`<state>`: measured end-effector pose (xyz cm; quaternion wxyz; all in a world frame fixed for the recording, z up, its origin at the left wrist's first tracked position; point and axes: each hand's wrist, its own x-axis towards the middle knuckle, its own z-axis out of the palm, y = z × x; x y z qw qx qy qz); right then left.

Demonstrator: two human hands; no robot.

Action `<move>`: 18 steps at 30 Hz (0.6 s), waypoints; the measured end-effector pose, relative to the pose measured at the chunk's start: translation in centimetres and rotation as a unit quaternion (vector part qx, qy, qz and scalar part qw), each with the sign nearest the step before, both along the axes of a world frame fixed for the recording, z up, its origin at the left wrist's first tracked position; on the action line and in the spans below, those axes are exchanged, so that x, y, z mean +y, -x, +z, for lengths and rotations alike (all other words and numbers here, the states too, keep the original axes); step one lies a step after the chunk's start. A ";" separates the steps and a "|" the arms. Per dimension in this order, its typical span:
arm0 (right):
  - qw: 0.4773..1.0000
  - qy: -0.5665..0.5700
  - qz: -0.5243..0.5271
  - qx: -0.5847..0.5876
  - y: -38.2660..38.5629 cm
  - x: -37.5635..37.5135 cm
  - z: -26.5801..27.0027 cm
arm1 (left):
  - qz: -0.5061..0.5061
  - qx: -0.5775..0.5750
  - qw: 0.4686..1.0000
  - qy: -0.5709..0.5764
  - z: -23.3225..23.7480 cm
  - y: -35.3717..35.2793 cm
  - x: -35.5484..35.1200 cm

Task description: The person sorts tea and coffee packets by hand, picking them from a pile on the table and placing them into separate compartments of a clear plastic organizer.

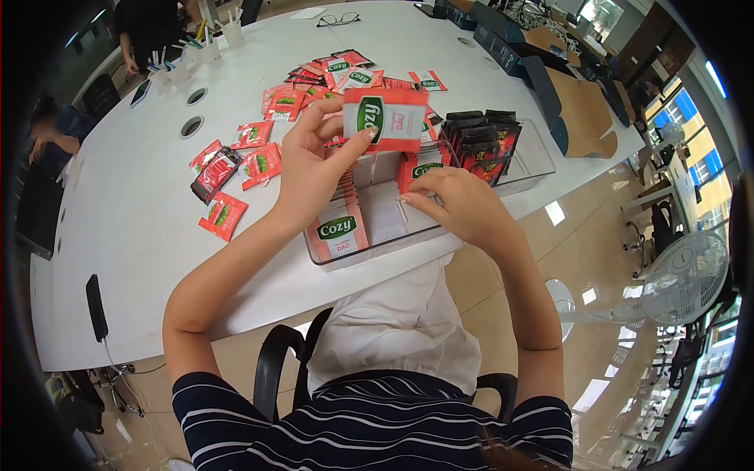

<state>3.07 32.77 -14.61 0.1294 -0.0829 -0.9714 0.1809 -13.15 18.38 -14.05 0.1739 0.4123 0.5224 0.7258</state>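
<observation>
My left hand [310, 161] is closed on a red and white Cozy sachet [402, 118], thumb across its front, raised above a clear plastic organizer box [385, 250]. Inside the box, a row of Cozy sachets [338, 229] stands upright in the left compartment. More Cozy sachets [424, 161] stand in the middle part, just behind the fingertips of my right hand [467, 206]. Those fingers are pinched together at the box; what lies between them, if anything, is hidden. Black and red sachets [483, 145] fill the right side of the box.
Loose sachets [253, 166] lie scattered on the white table [133, 275] and pile up behind the box. Open cardboard boxes [577, 110] stand at the far right. Glasses [338, 20] and cups of pens [206, 52] sit farther back. A fan [683, 279] stands right; other people are at left.
</observation>
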 end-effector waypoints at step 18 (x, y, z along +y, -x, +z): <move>0.964 0.152 0.002 0.219 -0.3 -2.4 4.2 | -0.051 0.200 0.975 0.083 -0.1 -1.0 -0.6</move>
